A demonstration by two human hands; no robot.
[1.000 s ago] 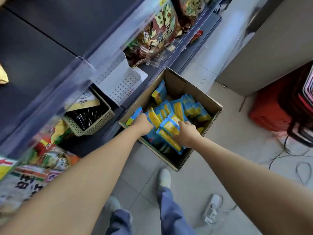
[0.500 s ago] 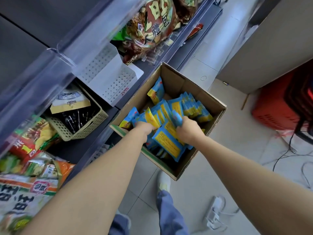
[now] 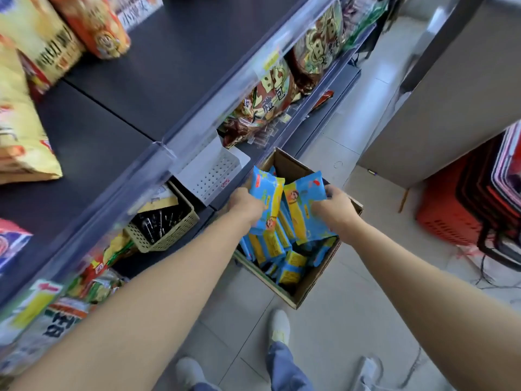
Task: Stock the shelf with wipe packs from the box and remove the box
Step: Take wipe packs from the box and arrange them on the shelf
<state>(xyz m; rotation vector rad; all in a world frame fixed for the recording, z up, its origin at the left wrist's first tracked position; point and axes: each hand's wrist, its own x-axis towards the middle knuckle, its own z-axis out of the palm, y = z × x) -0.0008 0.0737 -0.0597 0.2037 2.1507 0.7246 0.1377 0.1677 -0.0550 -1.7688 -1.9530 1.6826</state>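
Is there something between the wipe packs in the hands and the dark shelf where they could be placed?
Nothing visible blocks the way. The left hand and right hand hold wipe packs above the box. The dark shelf beside them has bare surface; only its clear front rail must be cleared by lifting over it.

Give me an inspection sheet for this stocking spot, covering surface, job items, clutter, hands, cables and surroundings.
Surface: grey tiled floor; dark shelf board largely bare in the middle.
Job's things: open brown cardboard box on the floor, still holding blue-and-yellow wipe packs.
Clutter: beige plastic basket and white perforated divider on the lower shelf; snack bags behind the clear shelf rail.
Hands: left hand and right hand each grip packs lifted above the box.
Cables: loose cords on the floor, white power strip near the feet.
Surroundings: stacked red shopping baskets, grey counter wall.
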